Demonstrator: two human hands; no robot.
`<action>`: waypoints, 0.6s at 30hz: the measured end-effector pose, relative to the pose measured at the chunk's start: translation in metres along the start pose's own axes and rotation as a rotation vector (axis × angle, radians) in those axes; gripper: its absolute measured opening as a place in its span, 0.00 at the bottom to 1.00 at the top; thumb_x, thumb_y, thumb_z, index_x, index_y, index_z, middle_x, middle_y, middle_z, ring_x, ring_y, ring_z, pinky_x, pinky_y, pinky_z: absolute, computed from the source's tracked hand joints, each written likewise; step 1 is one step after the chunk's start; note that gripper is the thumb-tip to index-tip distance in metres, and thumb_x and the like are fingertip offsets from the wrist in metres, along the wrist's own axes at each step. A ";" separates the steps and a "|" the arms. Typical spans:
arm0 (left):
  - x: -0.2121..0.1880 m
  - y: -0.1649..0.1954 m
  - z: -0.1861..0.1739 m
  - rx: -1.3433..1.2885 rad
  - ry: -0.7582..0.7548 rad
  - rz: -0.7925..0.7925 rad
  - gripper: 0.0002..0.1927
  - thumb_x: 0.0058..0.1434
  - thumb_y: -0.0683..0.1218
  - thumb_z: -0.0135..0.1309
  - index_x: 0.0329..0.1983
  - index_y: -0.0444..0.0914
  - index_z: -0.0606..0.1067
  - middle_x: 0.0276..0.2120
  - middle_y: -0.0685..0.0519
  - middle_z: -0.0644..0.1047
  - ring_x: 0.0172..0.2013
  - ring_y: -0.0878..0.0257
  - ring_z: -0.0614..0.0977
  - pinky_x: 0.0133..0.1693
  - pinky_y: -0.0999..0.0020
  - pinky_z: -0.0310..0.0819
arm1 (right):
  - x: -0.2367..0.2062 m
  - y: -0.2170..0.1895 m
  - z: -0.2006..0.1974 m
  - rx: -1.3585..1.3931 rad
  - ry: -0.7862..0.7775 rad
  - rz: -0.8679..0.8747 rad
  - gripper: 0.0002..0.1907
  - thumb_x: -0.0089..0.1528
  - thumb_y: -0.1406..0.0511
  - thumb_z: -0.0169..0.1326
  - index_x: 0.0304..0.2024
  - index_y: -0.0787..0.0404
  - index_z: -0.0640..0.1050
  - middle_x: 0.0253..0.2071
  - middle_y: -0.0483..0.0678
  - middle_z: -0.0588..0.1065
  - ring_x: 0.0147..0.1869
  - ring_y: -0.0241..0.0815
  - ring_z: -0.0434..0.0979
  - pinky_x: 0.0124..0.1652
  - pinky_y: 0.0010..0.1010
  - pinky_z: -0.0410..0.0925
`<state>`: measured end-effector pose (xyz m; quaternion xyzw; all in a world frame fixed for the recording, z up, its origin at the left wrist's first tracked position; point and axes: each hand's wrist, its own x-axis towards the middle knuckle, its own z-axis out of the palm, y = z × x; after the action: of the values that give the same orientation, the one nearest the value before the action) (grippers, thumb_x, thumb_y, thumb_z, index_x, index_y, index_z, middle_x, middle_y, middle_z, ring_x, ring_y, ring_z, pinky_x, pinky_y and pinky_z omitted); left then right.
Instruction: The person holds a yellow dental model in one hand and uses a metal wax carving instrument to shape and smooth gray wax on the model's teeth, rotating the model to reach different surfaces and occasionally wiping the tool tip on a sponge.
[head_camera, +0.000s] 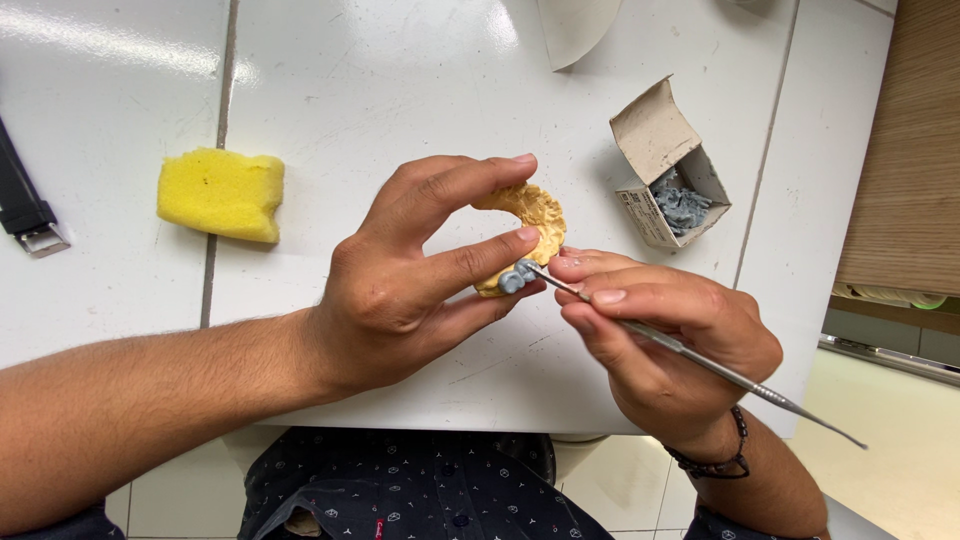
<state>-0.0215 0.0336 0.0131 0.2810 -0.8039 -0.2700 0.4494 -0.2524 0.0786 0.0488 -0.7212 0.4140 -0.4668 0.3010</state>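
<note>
My left hand (420, 265) holds a yellow curved plaster dental cast (533, 210) between thumb and fingers, above the white tiled counter (400, 80). A small grey piece (516, 276) sits on the cast's near end. My right hand (660, 335) grips a thin metal hand instrument (700, 362) like a pen, its tip touching the grey piece. The tool's other end sticks out to the lower right.
A yellow sponge (221, 194) lies to the left. An open cardboard box (668, 165) holding grey pieces stands at the right. A black strap with a metal buckle (25, 210) is at the left edge. A pale curved object (576, 28) lies at the top. The counter edge runs down the right side.
</note>
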 end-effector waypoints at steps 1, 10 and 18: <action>0.001 0.001 -0.001 0.006 -0.001 0.003 0.24 0.60 0.43 0.73 0.57 0.40 0.77 0.66 0.44 0.68 0.62 0.50 0.76 0.61 0.60 0.79 | 0.000 0.001 0.000 0.035 0.000 0.002 0.12 0.64 0.77 0.63 0.45 0.64 0.74 0.42 0.54 0.80 0.52 0.49 0.86 0.57 0.44 0.82; 0.007 0.004 -0.003 -0.025 0.003 0.006 0.24 0.57 0.42 0.74 0.55 0.38 0.78 0.65 0.42 0.69 0.61 0.49 0.77 0.60 0.56 0.78 | 0.004 0.000 -0.002 0.033 -0.021 0.043 0.12 0.62 0.76 0.65 0.43 0.64 0.75 0.42 0.53 0.81 0.52 0.45 0.86 0.63 0.49 0.78; 0.006 0.004 -0.005 -0.015 -0.007 0.021 0.23 0.57 0.41 0.74 0.54 0.37 0.78 0.65 0.42 0.69 0.61 0.50 0.77 0.60 0.57 0.79 | 0.005 -0.008 -0.002 -0.056 -0.041 0.003 0.11 0.62 0.76 0.62 0.39 0.64 0.72 0.41 0.56 0.81 0.54 0.51 0.85 0.66 0.53 0.73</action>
<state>-0.0209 0.0315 0.0220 0.2681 -0.8063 -0.2724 0.4513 -0.2505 0.0779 0.0576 -0.7383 0.4217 -0.4395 0.2896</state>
